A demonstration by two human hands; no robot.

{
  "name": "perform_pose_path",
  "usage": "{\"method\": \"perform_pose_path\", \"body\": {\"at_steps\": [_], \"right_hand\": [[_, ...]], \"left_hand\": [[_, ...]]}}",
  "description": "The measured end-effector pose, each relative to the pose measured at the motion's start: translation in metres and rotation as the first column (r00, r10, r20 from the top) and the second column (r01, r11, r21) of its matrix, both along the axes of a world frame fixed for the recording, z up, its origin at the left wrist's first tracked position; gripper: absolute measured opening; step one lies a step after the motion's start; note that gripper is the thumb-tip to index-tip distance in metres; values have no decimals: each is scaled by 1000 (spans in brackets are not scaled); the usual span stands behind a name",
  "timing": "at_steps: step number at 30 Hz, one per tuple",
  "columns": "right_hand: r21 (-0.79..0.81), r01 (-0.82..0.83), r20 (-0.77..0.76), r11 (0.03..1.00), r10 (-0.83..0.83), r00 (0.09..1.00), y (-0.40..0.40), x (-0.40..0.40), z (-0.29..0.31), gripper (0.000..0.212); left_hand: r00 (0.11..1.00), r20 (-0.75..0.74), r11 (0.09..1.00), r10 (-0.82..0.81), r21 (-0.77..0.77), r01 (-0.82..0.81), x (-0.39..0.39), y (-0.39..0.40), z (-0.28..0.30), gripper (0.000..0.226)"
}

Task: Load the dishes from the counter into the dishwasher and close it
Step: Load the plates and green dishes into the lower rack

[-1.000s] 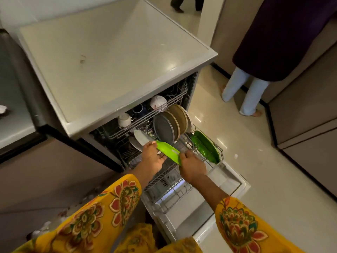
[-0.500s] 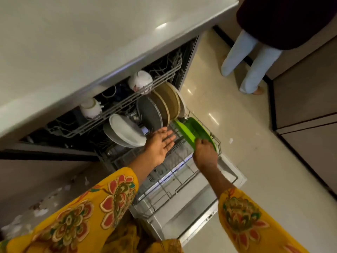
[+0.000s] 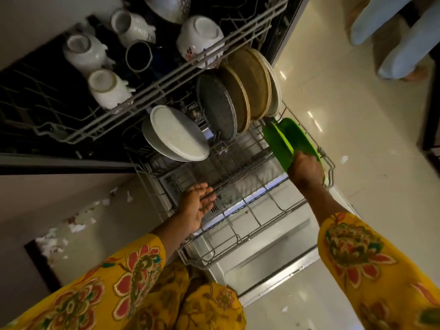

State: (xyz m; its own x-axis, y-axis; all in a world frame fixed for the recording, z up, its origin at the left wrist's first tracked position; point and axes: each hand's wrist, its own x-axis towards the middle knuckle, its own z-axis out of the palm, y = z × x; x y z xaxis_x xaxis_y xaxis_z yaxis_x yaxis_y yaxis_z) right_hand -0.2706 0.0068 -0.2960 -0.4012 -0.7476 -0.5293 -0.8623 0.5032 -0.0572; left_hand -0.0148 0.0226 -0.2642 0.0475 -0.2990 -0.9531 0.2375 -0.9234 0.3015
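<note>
Head view: right hand seemingly grips glossy green plates.

The right hand grips the near edge of the plate at the right end of the lower rack. A second plate stands just right of the grip, against the rack's right wall. Left of the grip and farther in, a row of round plates stands on edge. Farther left, two oval dishes lean together. Above and behind those, the upper rack holds upturned cups and a bowl. The left hand hovers well left of the grip and nearer, over the rack's bare middle. Below both lies the open door.
</note>
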Motion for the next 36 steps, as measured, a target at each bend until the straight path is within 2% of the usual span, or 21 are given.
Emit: {"method": "perform_pose_path", "body": {"at_steps": [6,16,20,30,34,36], "right_hand": [[20,-9,11,1000,9,1000,-8,-1,-25,31],[-64,-21,82,998,26,996,7,-8,-41,23],[-54,-9,92,999,14,996,14,-8,-29,30],[-50,82,136,995,-74,988,43,4,23,28],[25,41,137,999,-44,990,55,31,57,27],[8,12,168,1000,-13,986,60,49,75,27]], "left_hand": [[998,40,999,-39,11,38,4,0,-10,30],[999,19,999,-31,15,31,3,5,-14,27],[999,19,999,-38,16,38,6,9,-9,25],[999,-16,999,-38,-36,37,7,21,30,18],[999,-20,997,-41,-72,40,8,30,59,19],[999,-30,995,-42,-88,40,8,34,76,19]]}}
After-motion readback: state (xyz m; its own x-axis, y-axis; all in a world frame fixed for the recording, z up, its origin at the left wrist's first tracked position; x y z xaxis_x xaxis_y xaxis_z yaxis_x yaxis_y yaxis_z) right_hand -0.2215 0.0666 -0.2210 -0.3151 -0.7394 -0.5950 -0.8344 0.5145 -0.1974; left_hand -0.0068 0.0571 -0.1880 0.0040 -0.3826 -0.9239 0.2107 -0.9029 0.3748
